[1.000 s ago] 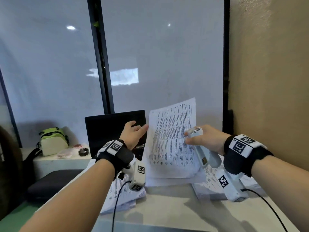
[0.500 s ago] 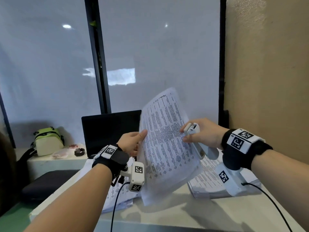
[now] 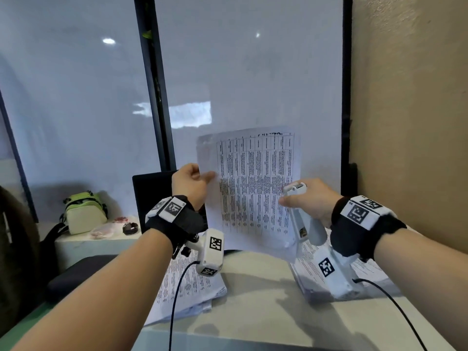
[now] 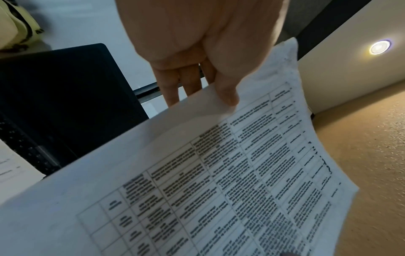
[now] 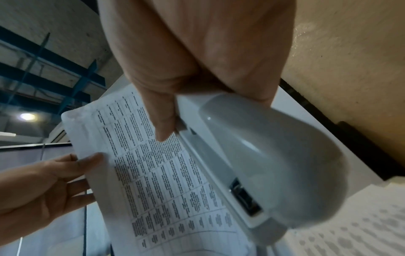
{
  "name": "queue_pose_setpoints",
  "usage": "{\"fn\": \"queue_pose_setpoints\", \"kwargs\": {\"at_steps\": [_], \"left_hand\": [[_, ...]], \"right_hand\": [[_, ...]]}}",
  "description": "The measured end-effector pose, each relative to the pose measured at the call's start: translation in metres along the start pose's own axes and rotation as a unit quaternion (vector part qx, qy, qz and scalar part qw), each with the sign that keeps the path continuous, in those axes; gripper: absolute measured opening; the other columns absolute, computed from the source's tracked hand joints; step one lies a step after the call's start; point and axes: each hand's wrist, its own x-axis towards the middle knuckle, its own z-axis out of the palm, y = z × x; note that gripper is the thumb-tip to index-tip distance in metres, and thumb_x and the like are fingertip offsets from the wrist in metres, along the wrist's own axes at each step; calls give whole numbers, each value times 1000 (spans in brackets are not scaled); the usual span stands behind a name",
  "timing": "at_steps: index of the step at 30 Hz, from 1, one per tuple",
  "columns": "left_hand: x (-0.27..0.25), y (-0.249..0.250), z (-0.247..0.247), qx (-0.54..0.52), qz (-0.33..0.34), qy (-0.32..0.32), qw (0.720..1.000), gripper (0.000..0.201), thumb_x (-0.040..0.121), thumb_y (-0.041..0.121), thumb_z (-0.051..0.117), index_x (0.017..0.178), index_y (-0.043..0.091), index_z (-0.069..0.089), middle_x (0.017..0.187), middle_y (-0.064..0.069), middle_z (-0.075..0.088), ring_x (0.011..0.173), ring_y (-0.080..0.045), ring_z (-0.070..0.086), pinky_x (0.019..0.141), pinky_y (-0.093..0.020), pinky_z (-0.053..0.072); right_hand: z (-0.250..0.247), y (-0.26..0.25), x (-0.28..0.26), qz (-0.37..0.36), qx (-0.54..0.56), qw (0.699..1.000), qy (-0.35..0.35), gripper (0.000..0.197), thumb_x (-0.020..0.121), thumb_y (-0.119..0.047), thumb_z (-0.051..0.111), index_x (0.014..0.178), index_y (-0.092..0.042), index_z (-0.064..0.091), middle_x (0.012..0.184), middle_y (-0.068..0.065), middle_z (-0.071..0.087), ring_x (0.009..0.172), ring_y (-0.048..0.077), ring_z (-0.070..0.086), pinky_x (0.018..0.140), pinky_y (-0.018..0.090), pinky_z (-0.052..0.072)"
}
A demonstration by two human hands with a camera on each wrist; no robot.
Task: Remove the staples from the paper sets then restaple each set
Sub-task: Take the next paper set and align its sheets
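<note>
The thin white printed paper set (image 3: 253,188), held upright above the table (image 3: 258,295), looks light and floppy, so the left hand (image 3: 191,183) pinches its left edge while the right hand (image 3: 310,201), gripping the white plastic stapler (image 3: 302,221), steadies the right edge.

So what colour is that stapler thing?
The stapler in the right hand is pale grey-white; the right wrist view shows it best.

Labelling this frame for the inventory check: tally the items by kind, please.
Paper sets: 3 (held set, left stack, right stack)
Staplers: 1
Laptops: 1
Bags: 1
Total: 6
</note>
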Motion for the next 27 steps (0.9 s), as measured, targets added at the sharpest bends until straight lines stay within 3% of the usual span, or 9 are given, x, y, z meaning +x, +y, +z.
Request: {"fn": "queue_pose_setpoints", "kwargs": {"at_steps": [4, 8, 11, 14, 16, 21, 27], "left_hand": [[-2, -1, 6, -24, 0, 6, 1000, 12, 81, 7, 75, 82, 12, 64, 84, -10, 74, 77, -23, 72, 77, -41, 60], [-9, -11, 25, -13, 5, 13, 1000, 11, 85, 9, 71, 87, 15, 62, 89, -8, 72, 80, -21, 71, 80, -43, 59], [-21, -38, 31, 34, -33, -31, 998, 22, 84, 8, 71, 88, 21, 55, 93, -10, 71, 84, -23, 70, 83, -47, 58], [-29, -60, 25, 63, -66, -58, 994, 29, 81, 10, 75, 102, 15, 56, 98, -10, 71, 88, -23, 70, 85, -47, 57], [-31, -64, 23, 69, -69, -64, 993, 38, 80, 14, 77, 111, 9, 56, 100, -10, 71, 90, -21, 70, 86, -44, 57], [-33, -58, 30, 78, -29, -63, 995, 49, 77, 24, 80, 115, 8, 53, 102, -5, 65, 91, -20, 66, 79, -34, 57], [-31, -59, 39, 42, -30, -73, 996, 27, 80, 18, 78, 103, 12, 64, 98, -9, 70, 93, -26, 68, 80, -37, 57]], "right_hand": [[0, -4, 4, -3, -66, 998, -24, 21, 77, -14, 80, 94, -12, 67, 73, 2, 61, 62, 13, 54, 59, 23, 45], [15, 5, -3, -10, -44, 998, -35, 23, 77, -13, 79, 97, -12, 67, 76, 3, 60, 63, 14, 53, 58, 22, 45], [21, 23, -8, 16, -127, 987, -95, 28, 75, -18, 81, 100, -9, 69, 82, 7, 66, 67, 15, 57, 66, 25, 49], [17, 34, -9, 23, -195, 972, -130, 31, 76, -23, 80, 102, -9, 70, 92, 11, 70, 70, 14, 60, 60, 19, 47], [15, 36, -6, 27, -176, 977, -118, 27, 78, -22, 78, 98, -7, 68, 82, 7, 67, 64, 12, 57, 52, 16, 44], [13, 36, 0, 41, -159, 981, -101, 18, 80, -20, 77, 83, -12, 61, 68, 0, 57, 54, 11, 51, 48, 17, 40], [6, 41, 0, 27, -150, 985, -79, 21, 80, -24, 76, 80, -14, 58, 69, 0, 56, 56, 11, 50, 51, 20, 39]]}}
